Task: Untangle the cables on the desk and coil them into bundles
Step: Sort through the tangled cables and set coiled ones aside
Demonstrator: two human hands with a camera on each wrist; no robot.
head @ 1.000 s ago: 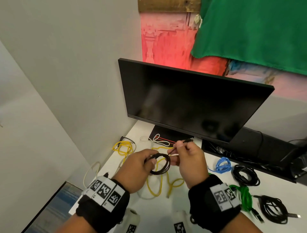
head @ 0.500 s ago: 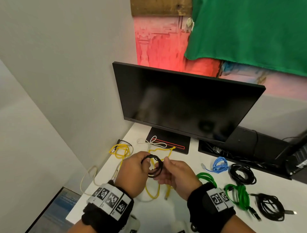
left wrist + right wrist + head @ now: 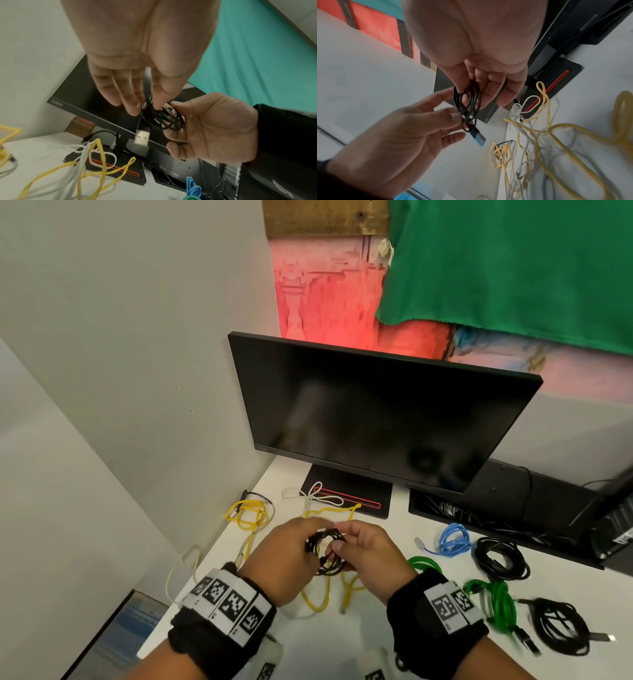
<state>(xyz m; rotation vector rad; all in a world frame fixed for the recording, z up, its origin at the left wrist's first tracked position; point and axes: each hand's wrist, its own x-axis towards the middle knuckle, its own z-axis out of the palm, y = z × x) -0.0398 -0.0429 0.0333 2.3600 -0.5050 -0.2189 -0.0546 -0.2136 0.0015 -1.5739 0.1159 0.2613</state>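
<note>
A small black USB cable coil hangs above the white desk, held between both hands. My left hand pinches its left side with thumb and fingers. The right hand grips its right side, fingers curled round the loops. In the left wrist view the coil sits between both hands, and its silver USB plug dangles below. The right wrist view shows the coil and the plug the same way. Beneath the hands a loose yellow cable lies tangled with a white cable.
A black monitor stands behind the hands on its base. To the right lie coiled bundles: blue, black, green and another black one. More yellow cable runs toward the desk's left edge.
The right hand has let go of the raised cable end and come down onto the coil. Both hands now hold the coil lower, closer to the desk.
</note>
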